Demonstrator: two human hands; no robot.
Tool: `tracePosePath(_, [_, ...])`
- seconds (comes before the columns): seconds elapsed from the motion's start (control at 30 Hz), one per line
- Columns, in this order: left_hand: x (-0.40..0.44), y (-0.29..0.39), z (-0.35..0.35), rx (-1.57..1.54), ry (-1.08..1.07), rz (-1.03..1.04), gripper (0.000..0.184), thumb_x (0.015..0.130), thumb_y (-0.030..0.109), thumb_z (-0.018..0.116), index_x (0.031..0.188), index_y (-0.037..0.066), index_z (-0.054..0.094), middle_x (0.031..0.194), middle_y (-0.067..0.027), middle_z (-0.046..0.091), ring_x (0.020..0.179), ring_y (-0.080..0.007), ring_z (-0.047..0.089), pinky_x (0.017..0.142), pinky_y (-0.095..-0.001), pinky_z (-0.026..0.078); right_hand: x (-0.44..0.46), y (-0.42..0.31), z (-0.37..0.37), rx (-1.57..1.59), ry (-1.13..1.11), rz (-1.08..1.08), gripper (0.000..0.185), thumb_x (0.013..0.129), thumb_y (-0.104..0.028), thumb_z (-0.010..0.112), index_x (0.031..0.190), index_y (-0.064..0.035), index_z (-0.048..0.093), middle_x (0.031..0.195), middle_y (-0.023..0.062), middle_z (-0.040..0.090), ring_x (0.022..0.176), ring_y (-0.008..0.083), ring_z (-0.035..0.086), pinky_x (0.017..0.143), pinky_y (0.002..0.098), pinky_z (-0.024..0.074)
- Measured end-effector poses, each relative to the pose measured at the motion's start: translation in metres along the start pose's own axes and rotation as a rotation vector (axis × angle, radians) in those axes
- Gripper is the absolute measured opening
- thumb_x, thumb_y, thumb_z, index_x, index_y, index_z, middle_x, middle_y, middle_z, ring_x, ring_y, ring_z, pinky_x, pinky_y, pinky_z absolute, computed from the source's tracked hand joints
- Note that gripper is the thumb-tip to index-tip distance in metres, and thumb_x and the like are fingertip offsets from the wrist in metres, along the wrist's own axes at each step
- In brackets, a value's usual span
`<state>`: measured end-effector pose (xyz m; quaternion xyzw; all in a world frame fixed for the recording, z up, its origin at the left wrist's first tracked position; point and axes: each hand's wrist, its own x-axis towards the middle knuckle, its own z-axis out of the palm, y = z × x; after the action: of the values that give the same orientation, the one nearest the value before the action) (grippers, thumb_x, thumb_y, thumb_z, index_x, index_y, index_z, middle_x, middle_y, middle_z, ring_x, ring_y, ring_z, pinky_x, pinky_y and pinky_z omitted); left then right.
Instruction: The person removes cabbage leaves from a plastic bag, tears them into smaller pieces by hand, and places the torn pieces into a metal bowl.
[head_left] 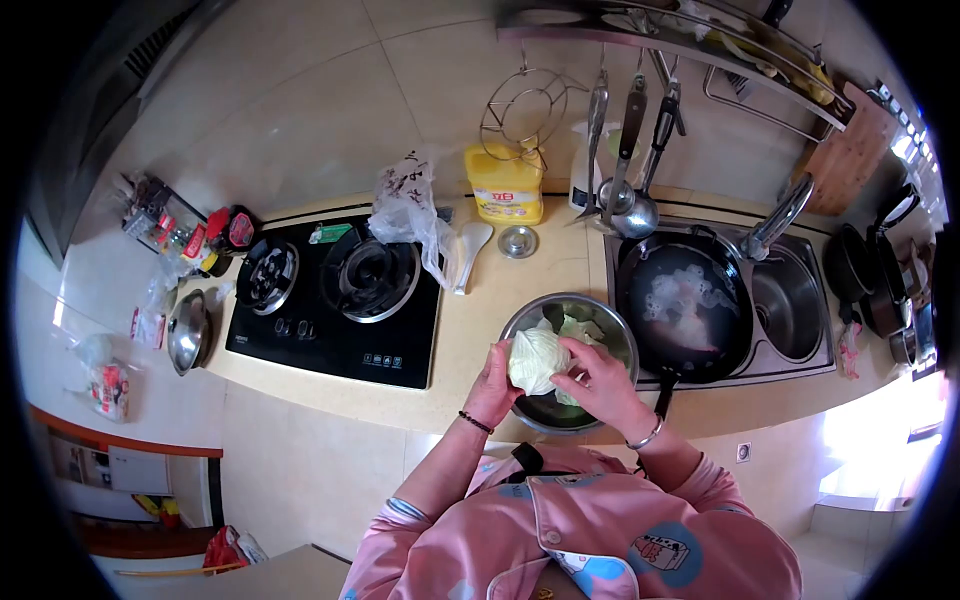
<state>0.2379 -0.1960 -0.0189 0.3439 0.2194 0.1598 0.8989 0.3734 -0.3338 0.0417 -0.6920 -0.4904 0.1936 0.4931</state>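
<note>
Both of my hands are around a pale green cabbage (537, 361), held above a metal bowl (622, 345) on the counter. My left hand (493, 385) grips its left side, with a dark beaded bracelet on that wrist. On the right side of the cabbage, my right hand (603, 385) has its fingers bent against the leaves; a bangle is on this wrist. Loose cabbage leaves (580, 331) lie in the bowl, partly hidden by the cabbage and my hands.
Right of the bowl, a black wok (684, 300) with liquid sits over the sink (790, 310). Its handle points toward me. At left are a black gas stove (335, 345), a plastic bag (410, 205) and a white spoon (471, 255). Behind stands a yellow jug (505, 185); utensils (630, 130) hang above.
</note>
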Motion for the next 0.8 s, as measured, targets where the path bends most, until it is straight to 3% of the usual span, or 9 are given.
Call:
tracePosePath(0.03, [0.001,-0.005,-0.001,0.029,-0.019,0.025,0.066,0.088,0.056,0.032,0.134,0.01,0.026,0.131,-0.0088,0.039,0.12,-0.0246,0.042,0.096,-0.0401,0.039,-0.002,0.0,0.001,-0.13,-0.024,-0.011,0.041,0.078,-0.022,0.066,0.114,-0.0111,0.05,0.096,0.0132,0.059,0.07,0.0253,0.063,0.057,0.0311,0.0512])
tracePosePath(0.07, [-0.001,-0.004,0.003,-0.163,-0.139,-0.039,0.056,0.091,0.039,0.046,0.135,0.011,0.025,0.131,-0.0097,0.039,0.121,-0.0251,0.041,0.095,-0.0397,0.041,-0.003,0.001,0.002,-0.26,-0.047,-0.022,0.04,0.077,-0.024,0.066,0.112,-0.0128,0.05,0.093,0.0122,0.06,0.065,0.0268,0.062,0.054,0.0325,0.0507])
tracePosePath(0.13, [-0.009,0.0,0.012,-0.039,-0.164,-0.003,0.057,0.088,0.027,0.053,0.135,0.011,0.024,0.13,-0.0106,0.041,0.121,-0.0252,0.041,0.094,-0.0387,0.042,-0.005,0.003,0.004,-0.35,-0.053,-0.043,0.04,0.077,-0.024,0.066,0.112,-0.012,0.051,0.09,0.0107,0.061,0.07,0.0253,0.063,0.056,0.0336,0.0508])
tracePosePath(0.2, [-0.012,0.006,0.019,-0.034,-0.165,-0.026,0.075,0.076,-0.008,0.06,0.136,0.012,0.02,0.125,-0.0121,0.045,0.117,-0.0247,0.045,0.091,-0.0352,0.045,-0.006,0.001,0.005,-0.439,-0.063,-0.065,0.039,0.077,-0.023,0.065,0.112,-0.0112,0.051,0.087,0.0092,0.061,0.074,0.0237,0.063,0.058,0.0347,0.0508])
tracePosePath(0.3, [-0.012,0.008,0.013,0.15,-0.154,-0.034,0.081,0.073,-0.009,0.06,0.138,0.012,0.016,0.124,-0.0095,0.042,0.108,-0.019,0.049,0.087,-0.0294,0.046,-0.004,-0.009,0.004,-0.558,-0.053,-0.053,0.037,0.075,-0.022,0.066,0.107,-0.0117,0.054,0.088,0.0076,0.061,0.073,0.0251,0.062,0.061,0.0366,0.0501])
tracePosePath(0.4, [-0.018,0.014,0.029,0.385,-0.027,-0.073,0.083,0.071,-0.006,0.061,0.138,0.01,0.015,0.122,-0.0088,0.043,0.106,-0.0167,0.049,0.087,-0.0292,0.044,-0.003,-0.007,0.005,-0.632,0.11,-0.299,0.027,0.072,-0.023,0.066,0.095,-0.0118,0.057,0.082,0.0042,0.058,0.074,0.0222,0.06,0.063,0.0348,0.0498])
tracePosePath(0.5, [-0.014,0.008,0.022,0.406,-0.097,0.04,0.085,0.071,-0.004,0.063,0.138,0.009,0.014,0.121,-0.0084,0.044,0.107,-0.016,0.048,0.089,-0.029,0.043,-0.005,0.005,0.009,-0.559,0.062,-0.416,0.02,0.068,-0.019,0.066,0.085,-0.0101,0.059,0.081,0.0027,0.058,0.075,0.0207,0.058,0.067,0.0329,0.0493])
tracePosePath(0.7, [-0.021,0.011,0.027,0.407,-0.133,-0.061,0.086,0.07,-0.003,0.064,0.139,0.009,0.013,0.124,-0.0072,0.041,0.111,-0.0163,0.044,0.092,-0.0282,0.04,-0.004,0.0,0.006,-0.514,0.071,-0.419,0.014,0.068,-0.009,0.063,0.081,-0.0091,0.058,0.078,0.0048,0.058,0.072,0.0225,0.059,0.065,0.0336,0.049])
tracePosePath(0.8, [-0.02,0.009,0.019,0.382,-0.149,0.015,0.087,0.068,0.0,0.063,0.139,0.011,0.014,0.127,-0.0063,0.037,0.116,-0.0169,0.041,0.094,-0.0294,0.037,0.004,0.015,0.002,-0.131,0.212,0.016,0.01,0.077,-0.001,0.055,0.087,-0.0007,0.052,0.075,0.0114,0.057,0.068,0.0217,0.058,0.062,0.0301,0.0466])
